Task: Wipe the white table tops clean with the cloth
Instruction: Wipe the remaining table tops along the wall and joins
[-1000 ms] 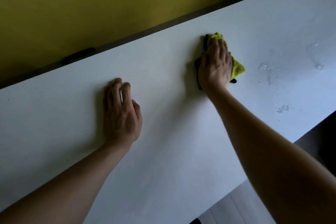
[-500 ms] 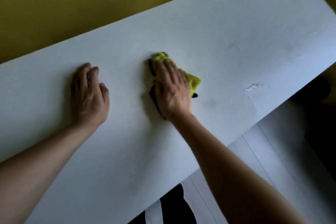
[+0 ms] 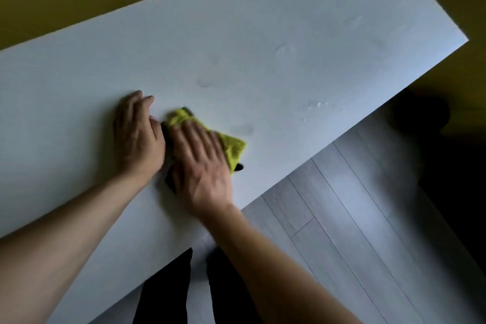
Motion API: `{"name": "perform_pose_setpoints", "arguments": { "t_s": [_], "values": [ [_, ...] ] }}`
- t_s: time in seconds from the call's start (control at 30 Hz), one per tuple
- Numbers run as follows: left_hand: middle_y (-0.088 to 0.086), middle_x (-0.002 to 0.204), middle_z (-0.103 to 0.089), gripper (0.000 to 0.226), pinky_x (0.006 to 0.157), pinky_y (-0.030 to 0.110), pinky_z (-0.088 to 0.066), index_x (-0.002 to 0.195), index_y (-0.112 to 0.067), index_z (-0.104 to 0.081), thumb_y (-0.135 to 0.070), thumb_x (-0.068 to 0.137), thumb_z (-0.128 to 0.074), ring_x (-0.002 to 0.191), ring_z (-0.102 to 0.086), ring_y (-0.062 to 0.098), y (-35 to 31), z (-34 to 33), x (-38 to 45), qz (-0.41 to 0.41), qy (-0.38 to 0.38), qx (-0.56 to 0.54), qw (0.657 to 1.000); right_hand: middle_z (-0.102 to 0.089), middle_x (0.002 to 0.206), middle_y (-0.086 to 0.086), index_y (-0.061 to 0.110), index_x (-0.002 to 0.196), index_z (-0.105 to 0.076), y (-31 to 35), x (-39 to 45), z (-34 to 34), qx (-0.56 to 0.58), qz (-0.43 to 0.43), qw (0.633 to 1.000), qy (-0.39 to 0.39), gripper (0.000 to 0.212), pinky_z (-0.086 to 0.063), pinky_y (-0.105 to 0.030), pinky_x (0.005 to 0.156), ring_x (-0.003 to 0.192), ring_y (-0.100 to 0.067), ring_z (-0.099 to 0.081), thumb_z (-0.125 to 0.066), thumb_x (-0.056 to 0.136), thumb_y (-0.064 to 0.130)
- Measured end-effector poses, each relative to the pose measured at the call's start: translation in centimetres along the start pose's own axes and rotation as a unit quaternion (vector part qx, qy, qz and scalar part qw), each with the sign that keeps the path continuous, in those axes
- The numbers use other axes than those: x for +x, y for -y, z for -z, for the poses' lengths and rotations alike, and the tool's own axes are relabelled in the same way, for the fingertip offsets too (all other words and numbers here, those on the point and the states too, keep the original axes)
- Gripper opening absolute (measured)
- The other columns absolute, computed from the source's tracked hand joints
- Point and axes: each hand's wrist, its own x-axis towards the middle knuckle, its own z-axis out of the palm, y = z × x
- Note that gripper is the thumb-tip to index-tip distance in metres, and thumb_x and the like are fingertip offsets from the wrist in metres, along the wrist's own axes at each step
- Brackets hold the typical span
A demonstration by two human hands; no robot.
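Floorboards [image 3: 342, 218] and dark trouser legs [image 3: 163, 292] sit nearest, below the white desk [image 3: 79, 113]. On it, the right hand [image 3: 202, 163] presses the yellow cloth [image 3: 231, 146] flat, fingers straight, its grip released; the left hand [image 3: 138, 137] rests open just beside. Farther out, water droplets [image 3: 318, 105] and faint smears [image 3: 284, 50] remain, so wiping looks unfinished.

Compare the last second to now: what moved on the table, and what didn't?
The right hand swept the yellow cloth leftward across the white table top, from well apart to right beside the left hand. Nothing was picked up or released. The left hand remains flat on the table, the right flat on the cloth; wet droplets remain to the right.
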Motion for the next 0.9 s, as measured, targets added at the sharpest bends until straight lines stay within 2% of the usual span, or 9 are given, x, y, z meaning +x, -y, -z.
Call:
{"name": "perform_pose_setpoints", "arguments": {
  "t_s": [0.1,0.17,0.27,0.4,0.53,0.63,0.7,0.8,0.9],
  "values": [
    [0.025,0.147,-0.054,0.052,0.117,0.049,-0.034,0.133,0.001,-0.061,-0.017,0.095,-0.030,0.140,-0.048,0.042,-1.7,-1.0,0.1,0.024,-0.006,-0.002,1.000,-0.037,0.161,-0.007,0.015,0.154,-0.040,-0.7,-1.0,0.5,0.012,0.038,0.999,0.009,0.061,-0.017,-0.042,0.125,0.153,-0.023,-0.025,-0.056,0.098,0.033],
    [0.025,0.149,-0.053,0.051,0.117,0.050,-0.034,0.134,0.001,-0.060,-0.018,0.095,-0.032,0.141,-0.047,0.042,-2.6,-1.4,-0.1,0.009,-0.001,0.009,1.000,-0.039,0.160,-0.009,0.015,0.153,-0.041,-3.3,-0.2,1.6,0.019,0.034,0.999,0.003,0.062,-0.018,-0.042,0.125,0.151,-0.025,-0.029,-0.057,0.095,0.031],
    [0.023,0.150,-0.051,0.050,0.117,0.052,-0.035,0.139,-0.001,-0.057,-0.021,0.098,-0.036,0.141,-0.047,0.043,-4.8,-2.2,-0.9,-0.047,0.022,0.028,0.998,-0.038,0.159,-0.011,0.015,0.153,-0.041,-9.7,1.6,4.1,0.004,-0.056,0.997,-0.044,0.064,-0.017,-0.042,0.124,0.149,-0.028,-0.030,-0.054,0.092,0.030],
    [0.023,0.155,-0.047,0.053,0.121,0.056,-0.030,0.145,-0.001,-0.052,-0.021,0.097,-0.040,0.143,-0.043,0.044,-7.6,-4.3,-0.6,-0.101,0.044,0.069,0.992,-0.038,0.159,-0.012,0.014,0.152,-0.041,-20.9,3.6,9.1,-0.053,-0.188,0.975,-0.106,0.062,-0.022,-0.044,0.122,0.148,-0.029,-0.033,-0.043,0.093,0.034],
    [0.023,0.158,-0.044,0.057,0.125,0.055,-0.027,0.149,-0.001,-0.049,-0.023,0.098,-0.037,0.148,-0.039,0.041,-7.9,-4.9,0.3,-0.147,0.061,0.073,0.985,-0.036,0.161,-0.006,0.016,0.153,-0.038,-28.5,5.2,13.2,-0.069,-0.267,0.952,-0.136,0.060,-0.020,-0.046,0.123,0.151,-0.024,-0.028,-0.041,0.095,0.030],
    [0.022,0.159,-0.044,0.056,0.126,0.054,-0.026,0.149,-0.001,-0.048,-0.022,0.098,-0.038,0.148,-0.038,0.041,-7.9,-5.0,0.2,-0.143,0.057,0.083,0.985,-0.034,0.162,-0.005,0.015,0.155,-0.035,-28.2,5.5,13.1,-0.080,-0.291,0.941,-0.156,0.062,-0.019,-0.045,0.124,0.152,-0.022,-0.025,-0.037,0.096,0.032],
    [0.021,0.159,-0.044,0.057,0.125,0.054,-0.026,0.150,-0.002,-0.049,-0.022,0.098,-0.038,0.149,-0.038,0.040,-8.1,-5.0,0.1,-0.137,0.054,0.085,0.985,-0.034,0.162,-0.008,0.012,0.155,-0.035,-25.8,5.1,12.2,-0.091,-0.264,0.950,-0.142,0.063,-0.023,-0.047,0.122,0.151,-0.025,-0.027,-0.038,0.095,0.032],
    [0.021,0.159,-0.044,0.056,0.125,0.055,-0.027,0.150,-0.002,-0.049,-0.022,0.099,-0.039,0.148,-0.038,0.040,-8.2,-4.9,0.2,-0.137,0.051,0.080,0.986,-0.034,0.161,-0.014,0.010,0.154,-0.037,-20.0,3.4,9.3,-0.062,-0.160,0.981,-0.092,0.064,-0.024,-0.048,0.121,0.150,-0.030,-0.029,-0.045,0.093,0.029],
    [0.022,0.159,-0.044,0.053,0.124,0.053,-0.029,0.151,-0.002,-0.049,-0.020,0.101,-0.040,0.148,-0.039,0.040,-7.9,-5.2,0.0,-0.126,0.041,0.073,0.988,-0.033,0.162,-0.012,0.012,0.155,-0.036,-12.3,1.5,5.9,-0.009,-0.039,0.999,-0.025,0.067,-0.017,-0.046,0.125,0.153,-0.027,-0.024,-0.054,0.093,0.029]
  ]
}}
